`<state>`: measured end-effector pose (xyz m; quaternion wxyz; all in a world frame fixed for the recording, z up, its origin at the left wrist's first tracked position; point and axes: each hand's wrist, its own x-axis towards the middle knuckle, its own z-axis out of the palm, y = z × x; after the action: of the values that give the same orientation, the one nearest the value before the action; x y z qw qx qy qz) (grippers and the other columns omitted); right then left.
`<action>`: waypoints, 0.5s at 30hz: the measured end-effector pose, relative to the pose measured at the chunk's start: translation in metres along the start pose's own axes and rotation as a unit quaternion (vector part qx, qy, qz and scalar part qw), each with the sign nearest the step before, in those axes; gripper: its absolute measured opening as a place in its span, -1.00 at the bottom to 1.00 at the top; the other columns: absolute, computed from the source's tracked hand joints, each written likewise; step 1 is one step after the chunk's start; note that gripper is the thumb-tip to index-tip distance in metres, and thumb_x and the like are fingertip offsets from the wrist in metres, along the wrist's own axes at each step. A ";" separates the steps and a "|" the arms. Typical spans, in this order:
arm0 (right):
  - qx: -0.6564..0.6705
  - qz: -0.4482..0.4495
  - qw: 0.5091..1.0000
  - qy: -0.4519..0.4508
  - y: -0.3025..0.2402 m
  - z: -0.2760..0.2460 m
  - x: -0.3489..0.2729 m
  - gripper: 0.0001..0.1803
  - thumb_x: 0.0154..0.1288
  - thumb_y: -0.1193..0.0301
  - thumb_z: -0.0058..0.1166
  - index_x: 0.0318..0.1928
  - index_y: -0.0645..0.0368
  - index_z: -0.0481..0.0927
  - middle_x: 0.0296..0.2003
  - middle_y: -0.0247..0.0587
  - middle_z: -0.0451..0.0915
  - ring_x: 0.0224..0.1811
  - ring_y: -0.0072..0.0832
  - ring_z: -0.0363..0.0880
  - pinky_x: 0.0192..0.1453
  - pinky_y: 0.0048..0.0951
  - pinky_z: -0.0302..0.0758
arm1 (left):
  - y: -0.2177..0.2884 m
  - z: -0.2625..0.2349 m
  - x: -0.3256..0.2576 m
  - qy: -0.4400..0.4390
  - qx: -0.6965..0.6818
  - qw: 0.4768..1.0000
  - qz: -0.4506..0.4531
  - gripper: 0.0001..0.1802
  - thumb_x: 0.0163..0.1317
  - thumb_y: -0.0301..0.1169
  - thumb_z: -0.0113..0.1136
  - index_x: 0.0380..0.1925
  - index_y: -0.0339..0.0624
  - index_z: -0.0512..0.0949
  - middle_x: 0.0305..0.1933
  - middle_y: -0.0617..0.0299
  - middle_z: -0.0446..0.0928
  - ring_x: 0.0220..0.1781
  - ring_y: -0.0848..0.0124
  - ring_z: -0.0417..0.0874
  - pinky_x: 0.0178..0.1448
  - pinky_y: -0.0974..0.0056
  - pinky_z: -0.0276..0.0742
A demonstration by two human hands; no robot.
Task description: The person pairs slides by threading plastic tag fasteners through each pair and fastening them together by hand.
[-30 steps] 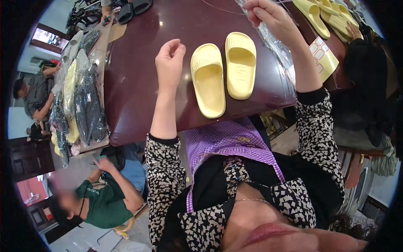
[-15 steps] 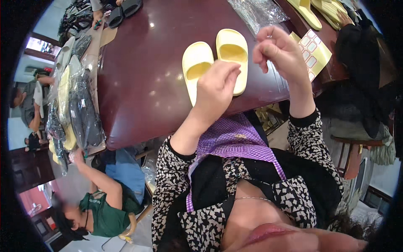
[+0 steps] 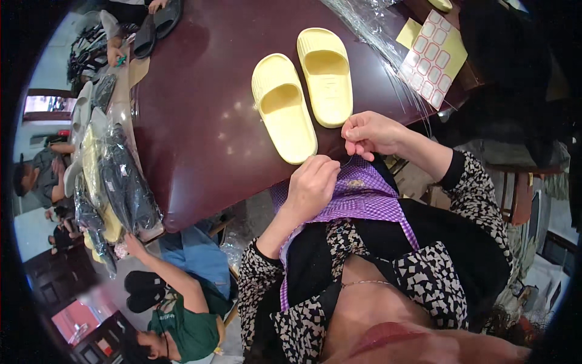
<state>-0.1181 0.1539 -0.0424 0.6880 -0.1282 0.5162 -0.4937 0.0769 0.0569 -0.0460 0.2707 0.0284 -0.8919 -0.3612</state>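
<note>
A pair of pale yellow slide slippers lies on the dark red table, toes away from me: the left slipper (image 3: 288, 124) and the right slipper (image 3: 333, 97). At their heel ends, by the table's near edge, my left hand (image 3: 312, 188) is pinched closed. My right hand (image 3: 376, 134) is pinched too, a little farther off and to the right, close to the right slipper's heel. A thin dark strand (image 3: 349, 161) runs between my fingertips; its ends are hidden in them. Similar thin clear strands (image 3: 415, 100) lie on the table to the right.
A sheet of red-bordered labels (image 3: 433, 60) lies at the right, beside clear plastic bags (image 3: 370, 21). Bagged slippers (image 3: 124, 176) are heaped along the left edge. A co-worker in green (image 3: 185, 321) sits at lower left; another person's hand (image 3: 115, 54) is at far left near black slippers (image 3: 157, 27).
Both my hands have come down from above the slippers to the table's near edge, closer together. The strand between them now shows. Black slippers have appeared beside the co-worker in green.
</note>
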 end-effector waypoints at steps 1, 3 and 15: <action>-0.007 0.015 1.000 0.003 -0.001 0.002 0.001 -0.90 0.27 0.48 -0.07 -0.32 0.28 0.41 -0.55 -0.14 0.55 -0.69 -0.60 0.45 -0.71 -0.61 0.41 | 0.000 0.000 -0.002 -0.006 -0.010 1.000 -0.002 -0.86 -0.05 -0.61 0.18 -0.42 -0.29 0.50 -0.41 0.12 0.46 -0.34 0.20 0.53 -0.24 0.22 0.48; -0.027 0.016 0.999 0.009 -0.005 0.005 0.002 -0.90 0.27 0.48 -0.07 -0.33 0.28 0.41 -0.55 -0.14 0.55 -0.68 -0.60 0.46 -0.71 -0.61 0.41 | -0.002 -0.001 -0.003 -0.012 -0.021 1.000 -0.002 -0.87 -0.05 -0.61 0.18 -0.43 -0.29 0.50 -0.41 0.11 0.47 -0.34 0.19 0.53 -0.25 0.22 0.48; -0.299 -0.073 0.948 0.085 -0.070 -0.006 0.040 -0.82 0.23 0.48 -0.10 -0.28 0.38 0.45 -0.54 -0.15 0.55 -0.70 -0.56 0.45 -0.72 -0.56 0.40 | -0.034 0.016 0.062 0.009 -0.050 0.999 -0.016 -0.93 0.03 -0.54 0.14 -0.46 -0.32 0.52 -0.42 0.00 0.52 -0.35 0.10 0.57 -0.26 0.17 0.48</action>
<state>-0.1619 0.0897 -0.0206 0.5340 -0.3227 0.6856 -0.3749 0.0112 0.0268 -0.0499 0.2743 0.0322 -0.8697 -0.4091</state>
